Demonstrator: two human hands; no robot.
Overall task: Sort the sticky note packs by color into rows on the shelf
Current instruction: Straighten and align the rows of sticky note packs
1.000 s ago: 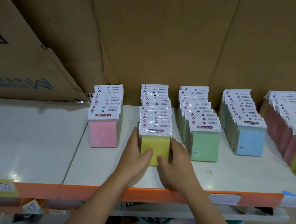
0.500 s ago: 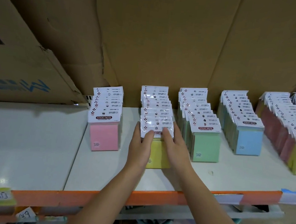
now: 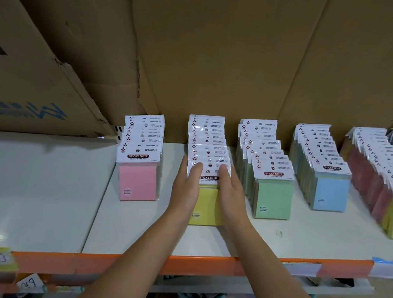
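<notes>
The left hand (image 3: 185,187) and right hand (image 3: 232,192) press flat, fingers straight, on the front yellow pack (image 3: 207,204) between them, apparently squaring its row; next likely means reaching the mixed packs (image 3: 377,192) well right of both.

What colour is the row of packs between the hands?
Yellow; the front pack shows it best, head view.
</notes>
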